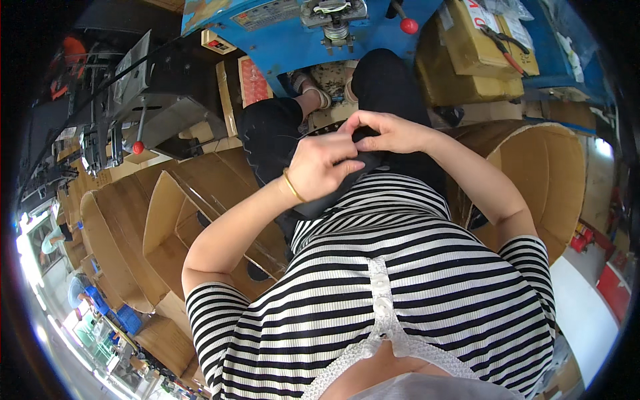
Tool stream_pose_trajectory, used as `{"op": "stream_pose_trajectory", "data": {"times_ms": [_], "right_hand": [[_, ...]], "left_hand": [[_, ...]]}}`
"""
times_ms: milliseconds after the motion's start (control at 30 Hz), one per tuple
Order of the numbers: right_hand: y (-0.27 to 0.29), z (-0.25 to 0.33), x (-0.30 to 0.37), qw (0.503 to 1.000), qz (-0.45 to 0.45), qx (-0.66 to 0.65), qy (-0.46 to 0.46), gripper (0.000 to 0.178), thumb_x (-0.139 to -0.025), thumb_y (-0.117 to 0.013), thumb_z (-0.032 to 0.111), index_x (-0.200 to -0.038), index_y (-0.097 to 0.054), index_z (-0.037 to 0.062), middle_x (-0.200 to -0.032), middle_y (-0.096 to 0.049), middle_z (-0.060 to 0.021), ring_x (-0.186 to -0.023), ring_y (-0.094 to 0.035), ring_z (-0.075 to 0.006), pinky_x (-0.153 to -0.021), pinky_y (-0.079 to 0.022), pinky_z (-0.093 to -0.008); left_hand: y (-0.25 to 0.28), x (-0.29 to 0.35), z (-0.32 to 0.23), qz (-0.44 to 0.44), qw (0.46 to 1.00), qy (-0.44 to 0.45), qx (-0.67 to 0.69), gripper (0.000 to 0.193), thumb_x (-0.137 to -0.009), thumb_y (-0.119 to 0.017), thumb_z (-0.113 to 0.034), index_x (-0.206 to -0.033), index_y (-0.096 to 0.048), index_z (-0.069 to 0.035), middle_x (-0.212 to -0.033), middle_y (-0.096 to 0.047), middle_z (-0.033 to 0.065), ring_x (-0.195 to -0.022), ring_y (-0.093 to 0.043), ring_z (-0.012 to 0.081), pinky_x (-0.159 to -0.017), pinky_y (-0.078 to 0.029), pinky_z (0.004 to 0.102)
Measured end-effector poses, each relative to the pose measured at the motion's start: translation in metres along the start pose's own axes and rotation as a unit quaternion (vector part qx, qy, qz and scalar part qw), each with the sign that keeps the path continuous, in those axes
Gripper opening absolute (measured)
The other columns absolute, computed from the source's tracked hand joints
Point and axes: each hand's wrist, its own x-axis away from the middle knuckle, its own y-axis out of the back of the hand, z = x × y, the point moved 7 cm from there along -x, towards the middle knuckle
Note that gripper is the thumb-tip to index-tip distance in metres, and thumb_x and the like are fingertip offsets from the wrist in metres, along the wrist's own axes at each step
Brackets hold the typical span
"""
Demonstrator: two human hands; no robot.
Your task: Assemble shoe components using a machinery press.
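My left hand (323,161), with a gold bangle (292,186) at the wrist, is over my lap with its fingers curled together. Touching it from the right is my right hand (393,133), its thumb and fingers bent into a pinch. The fingertips of both hands meet in front of dark cloth. Whatever they hold there is too small or hidden to name. My black trousers (270,130) lie below the hands.
Ahead stands a blue machine (267,43) with a red-knobbed lever (409,26). Pliers (503,50) lie on a taped carton (460,40) at the far right. Open cardboard boxes (120,227) flank me on the left, another carton (547,170) on the right. Another red-knobbed lever (138,147) is at left.
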Motion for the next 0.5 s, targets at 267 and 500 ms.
{"op": "stream_pose_trajectory", "data": {"times_ms": [267, 500], "right_hand": [[-0.015, 0.003, 0.017, 0.996, -0.068, -0.032, 0.046, 0.029, -0.085, -0.057, 0.005, -0.112, -0.064, -0.0028, -0.128, -0.056, -0.0155, -0.117, -0.053, -0.0285, -0.101, -0.040, -0.0371], [-0.012, 0.038, 0.015, 0.992, -0.070, 0.100, 0.010, 0.042, -0.089, -0.067, 0.023, -0.118, -0.053, -0.0029, -0.116, -0.054, -0.0110, -0.114, -0.052, -0.0214, -0.098, -0.040, -0.0326]], "left_hand": [[0.026, 0.001, 0.017, -0.112, 0.983, 0.100, 0.108, 0.011, -0.075, -0.076, -0.004, -0.077, -0.066, 0.000, -0.069, -0.054, 0.0061, -0.063, -0.051, 0.0170, -0.059, -0.040, 0.0291], [0.019, -0.001, 0.047, 0.009, 0.934, 0.284, 0.215, 0.020, -0.082, -0.074, -0.010, -0.097, -0.065, 0.000, -0.085, -0.059, 0.0054, -0.078, -0.057, 0.0141, -0.069, -0.043, 0.0251]]}}
